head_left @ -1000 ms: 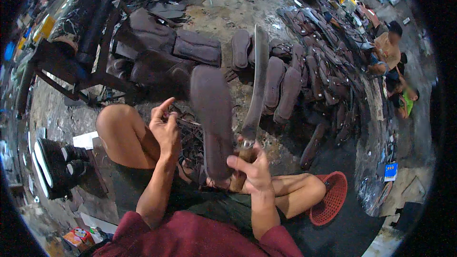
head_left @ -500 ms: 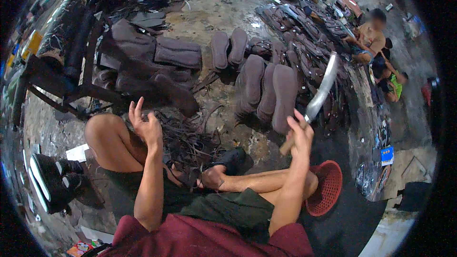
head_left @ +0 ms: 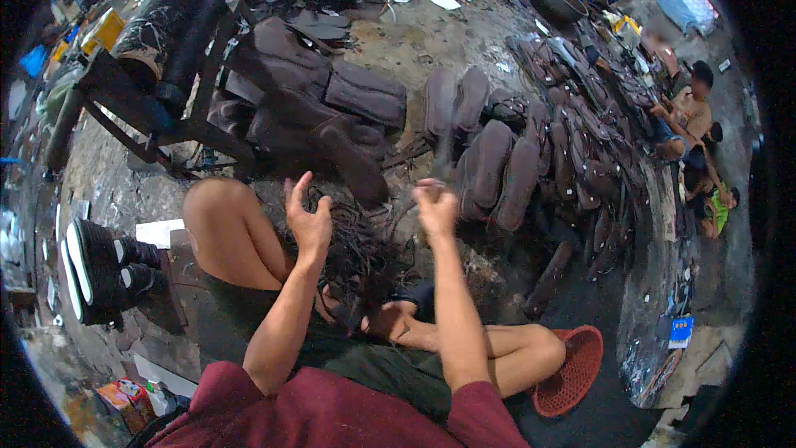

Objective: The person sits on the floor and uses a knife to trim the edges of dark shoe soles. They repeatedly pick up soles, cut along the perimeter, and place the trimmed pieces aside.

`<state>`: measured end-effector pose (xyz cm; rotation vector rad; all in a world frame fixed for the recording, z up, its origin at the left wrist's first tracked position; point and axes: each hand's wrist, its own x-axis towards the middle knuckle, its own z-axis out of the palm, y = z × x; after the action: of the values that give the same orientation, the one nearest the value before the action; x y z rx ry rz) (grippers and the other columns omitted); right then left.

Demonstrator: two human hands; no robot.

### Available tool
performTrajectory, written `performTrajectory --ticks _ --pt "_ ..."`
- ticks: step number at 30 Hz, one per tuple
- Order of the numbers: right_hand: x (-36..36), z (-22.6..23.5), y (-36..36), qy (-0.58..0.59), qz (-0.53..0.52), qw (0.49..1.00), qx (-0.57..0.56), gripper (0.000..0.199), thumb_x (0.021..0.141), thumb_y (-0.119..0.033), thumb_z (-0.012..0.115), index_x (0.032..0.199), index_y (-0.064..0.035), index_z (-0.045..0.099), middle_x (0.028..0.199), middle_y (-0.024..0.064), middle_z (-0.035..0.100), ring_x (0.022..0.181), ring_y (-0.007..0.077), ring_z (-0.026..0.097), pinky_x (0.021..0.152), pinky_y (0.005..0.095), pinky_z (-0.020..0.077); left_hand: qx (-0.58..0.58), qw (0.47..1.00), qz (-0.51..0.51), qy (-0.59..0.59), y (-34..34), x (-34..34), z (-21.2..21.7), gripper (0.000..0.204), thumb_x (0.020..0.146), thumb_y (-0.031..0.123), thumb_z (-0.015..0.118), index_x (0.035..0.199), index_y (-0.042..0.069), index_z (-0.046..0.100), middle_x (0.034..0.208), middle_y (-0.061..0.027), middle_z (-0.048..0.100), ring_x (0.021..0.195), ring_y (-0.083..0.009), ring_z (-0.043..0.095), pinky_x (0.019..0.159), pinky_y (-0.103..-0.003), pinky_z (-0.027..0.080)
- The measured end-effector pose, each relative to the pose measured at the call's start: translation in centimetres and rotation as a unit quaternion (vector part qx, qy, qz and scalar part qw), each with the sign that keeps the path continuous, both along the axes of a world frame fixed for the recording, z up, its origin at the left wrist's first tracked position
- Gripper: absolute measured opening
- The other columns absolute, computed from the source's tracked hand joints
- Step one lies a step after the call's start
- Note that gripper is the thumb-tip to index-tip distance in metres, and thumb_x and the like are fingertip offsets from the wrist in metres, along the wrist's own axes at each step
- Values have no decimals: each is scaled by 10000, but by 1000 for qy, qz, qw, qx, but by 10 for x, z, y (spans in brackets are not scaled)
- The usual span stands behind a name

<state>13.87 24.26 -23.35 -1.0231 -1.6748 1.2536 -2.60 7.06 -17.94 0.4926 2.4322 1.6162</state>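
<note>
My left hand [head_left: 310, 226] is raised over my bent knee, fingers spread apart with nothing in them. Below it, beside my feet, lies a tangle of thin dark straps [head_left: 352, 236]. My right hand [head_left: 436, 211] is closed on a long, curved knife [head_left: 445, 145]. Its blade is smeared by motion and points away from me; the fingers cover the handle. Beyond both hands, brown sandal soles lie in groups: a flat pile [head_left: 365, 95] at the left and standing soles [head_left: 518, 182] at the right of the knife.
At the left stands a dark metal frame with a roller [head_left: 170, 21]. Black shoes [head_left: 91, 274] lie by my left knee, and a red basket [head_left: 572, 373] is at my right knee. Many finished-looking sandals [head_left: 580, 133] spread to the right, near other people [head_left: 696, 108].
My right hand has swung left and inward with the knife, nearer the left hand. The left hand stays open. The whole view has shifted, moving the scene rightward.
</note>
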Motion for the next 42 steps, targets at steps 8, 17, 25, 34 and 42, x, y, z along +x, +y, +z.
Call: performTrajectory --ticks 8,17,25,34,42 --pt "-60 -85 -22 -121 -75 987 -75 326 718 -93 778 933 14 559 888 104 614 854 176 590 763 346 482 162 938 -79 -294 10 9 -10 549 835 106 698 1344 28 508 1478 -241 359 1363 -317 383 1072 -391 369" --pt "26 114 -151 43 86 986 -140 155 864 -68 710 803 -25 573 776 33 653 696 98 582 674 274 505 193 900 -69 -384 -7 3 26 637 867 170 698 1425 38 422 1246 -147 590 1074 -179 561 949 -321 433" --pt "114 137 -190 -95 19 993 -70 332 952 -116 558 1264 -5 538 938 97 579 818 195 550 717 330 458 206 803 -160 -535 -40 8 104 390 889 133 647 1256 28 564 1092 -60 649 939 -153 628 849 -313 514" --pt "154 171 -192 -218 171 961 4 280 939 -86 511 1196 -71 622 945 160 636 819 330 612 738 392 486 177 858 -171 -450 -69 -6 133 266 853 103 596 1111 40 609 927 -13 632 776 -112 597 726 -265 507" --pt "145 147 -190 -194 182 964 -26 269 931 -105 538 1178 -47 630 955 179 644 815 359 620 713 394 494 171 891 -160 -388 -76 3 130 267 835 127 632 1072 3 620 847 -26 639 724 -103 600 701 -252 502"
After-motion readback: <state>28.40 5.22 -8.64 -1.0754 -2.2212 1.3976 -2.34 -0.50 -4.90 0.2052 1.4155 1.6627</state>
